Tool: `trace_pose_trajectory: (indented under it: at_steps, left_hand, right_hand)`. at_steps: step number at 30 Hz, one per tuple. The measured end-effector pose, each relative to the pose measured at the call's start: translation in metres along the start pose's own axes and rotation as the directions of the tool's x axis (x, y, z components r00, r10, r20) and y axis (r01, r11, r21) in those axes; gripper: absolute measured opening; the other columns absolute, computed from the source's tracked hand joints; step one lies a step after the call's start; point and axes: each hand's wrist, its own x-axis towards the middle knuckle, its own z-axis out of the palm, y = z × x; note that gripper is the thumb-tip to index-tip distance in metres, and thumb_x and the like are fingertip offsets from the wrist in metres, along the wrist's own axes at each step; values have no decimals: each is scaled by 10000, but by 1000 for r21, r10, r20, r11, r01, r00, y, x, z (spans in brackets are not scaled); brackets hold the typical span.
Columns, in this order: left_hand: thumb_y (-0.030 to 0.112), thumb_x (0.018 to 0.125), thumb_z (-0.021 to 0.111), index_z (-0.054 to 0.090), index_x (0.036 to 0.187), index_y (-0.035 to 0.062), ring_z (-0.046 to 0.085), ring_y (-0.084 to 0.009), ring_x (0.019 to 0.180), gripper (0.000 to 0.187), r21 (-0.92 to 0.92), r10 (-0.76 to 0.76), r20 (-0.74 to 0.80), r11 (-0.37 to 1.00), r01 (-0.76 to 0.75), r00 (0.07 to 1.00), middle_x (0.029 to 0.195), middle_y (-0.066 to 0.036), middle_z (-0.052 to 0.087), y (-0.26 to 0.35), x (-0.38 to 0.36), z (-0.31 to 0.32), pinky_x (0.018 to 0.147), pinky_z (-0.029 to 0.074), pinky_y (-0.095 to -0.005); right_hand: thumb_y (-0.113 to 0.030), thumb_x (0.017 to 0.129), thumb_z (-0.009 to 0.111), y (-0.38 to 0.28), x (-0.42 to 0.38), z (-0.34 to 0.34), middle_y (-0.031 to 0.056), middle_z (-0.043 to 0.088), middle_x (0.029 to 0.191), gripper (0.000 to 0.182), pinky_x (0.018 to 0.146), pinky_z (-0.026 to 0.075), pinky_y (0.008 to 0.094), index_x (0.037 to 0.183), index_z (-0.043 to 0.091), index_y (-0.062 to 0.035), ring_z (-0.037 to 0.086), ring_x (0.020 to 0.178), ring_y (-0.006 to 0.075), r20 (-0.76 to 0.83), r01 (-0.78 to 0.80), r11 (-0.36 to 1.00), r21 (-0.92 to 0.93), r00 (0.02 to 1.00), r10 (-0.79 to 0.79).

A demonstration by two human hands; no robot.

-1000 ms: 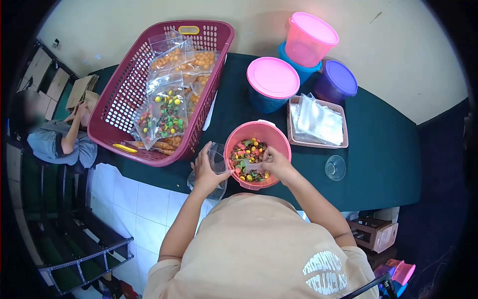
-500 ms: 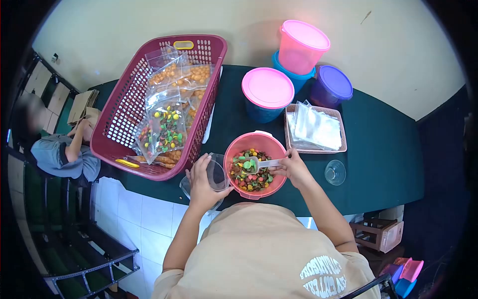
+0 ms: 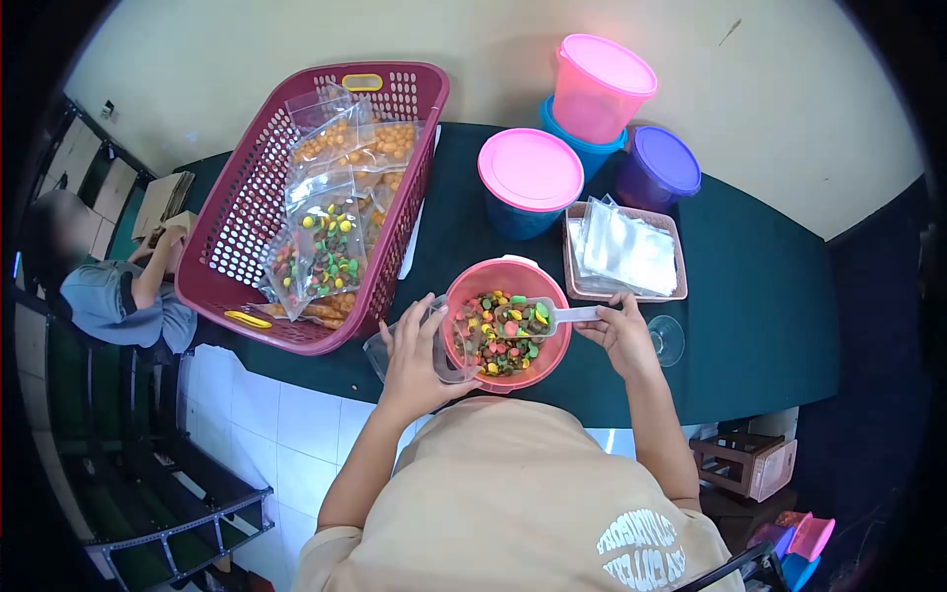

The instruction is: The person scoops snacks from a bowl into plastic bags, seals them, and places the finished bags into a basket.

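My left hand (image 3: pixel 409 370) is wrapped round a clear plastic container (image 3: pixel 455 345), tilted so its mouth overlaps the left rim of a coral-pink bowl (image 3: pixel 555 357). Inside the bowl are many small round candies (image 3: pixel 498 357) in green, yellow, red and brown. Between thumb and fingers, my right hand (image 3: pixel 621 335) grips the pale handle of a clear scoop (image 3: pixel 528 318). The scoop lies level over the candies with several pieces in it. A small clear glass cup (image 3: pixel 666 340) stands just right of my right hand.
A maroon basket (image 3: pixel 404 232) at left holds filled bags of candies and orange snacks. Behind the bowl stand a pink-lidded tub (image 3: pixel 531 170), a purple tub (image 3: pixel 663 163) and stacked tubs. A small tray (image 3: pixel 681 259) holds clear bags (image 3: pixel 631 252). Another person (image 3: pixel 133 306) sits far left.
The scoop has come up out of the candies, now loaded, and my right hand has shifted right. My left hand has tilted the clear container further over the bowl.
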Motion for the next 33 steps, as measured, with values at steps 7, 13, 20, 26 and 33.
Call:
trace_pose_trajectory:
  at_steps: [7, 13, 20, 26, 33]
  left_hand:
    - [443, 518, 878, 240, 1421, 178, 255, -353, 1374, 1137, -16, 53, 18, 999, -52, 998, 1487, -129, 270, 8, 3, 4, 1071, 67, -674]
    - [414, 512, 885, 233, 1427, 206, 242, -350, 1381, 1143, -32, 60, 16, 998, -60, 998, 1496, -116, 260, 8, 2, 6, 1075, 57, -668]
    - [396, 510, 887, 233, 1425, 218, 244, -358, 1377, 1139, -15, 55, 32, 998, -55, 998, 1491, -105, 267, 9, 1, 6, 1070, 56, -680]
    - [382, 512, 883, 235, 1423, 230, 253, -360, 1372, 1129, -24, 79, 29, 997, -78, 996, 1479, -91, 287, 10, 1, 7, 1065, 49, -694]
    - [364, 537, 872, 245, 1417, 216, 290, -342, 1352, 1090, -46, 97, 30, 994, -95, 995, 1454, -85, 328, 15, 4, 8, 1064, 45, -698]
  right_hand:
    - [-20, 897, 483, -8, -9, 20, 211, 602, 934, 229, 793, 554, 396, 1022, 298, -72, 668, 855, 296, 56, 69, 996, -47, 996, -67]
    - [-14, 898, 474, -4, -10, 28, 236, 618, 934, 237, 772, 563, 363, 1054, 299, -49, 678, 852, 287, 39, 81, 989, -127, 996, -77]
    - [-26, 913, 482, -1, -11, 30, 203, 624, 924, 232, 767, 564, 349, 1060, 303, -46, 681, 844, 272, 35, 105, 978, -183, 994, -101]
    - [-19, 928, 472, 1, -14, 32, 164, 625, 895, 226, 759, 552, 367, 1051, 291, -74, 695, 837, 311, 35, 104, 972, -209, 995, -98]
    - [-1, 929, 469, -7, -18, 46, 137, 620, 864, 213, 724, 558, 313, 1048, 303, -59, 694, 804, 256, 70, 187, 921, -342, 982, -174]
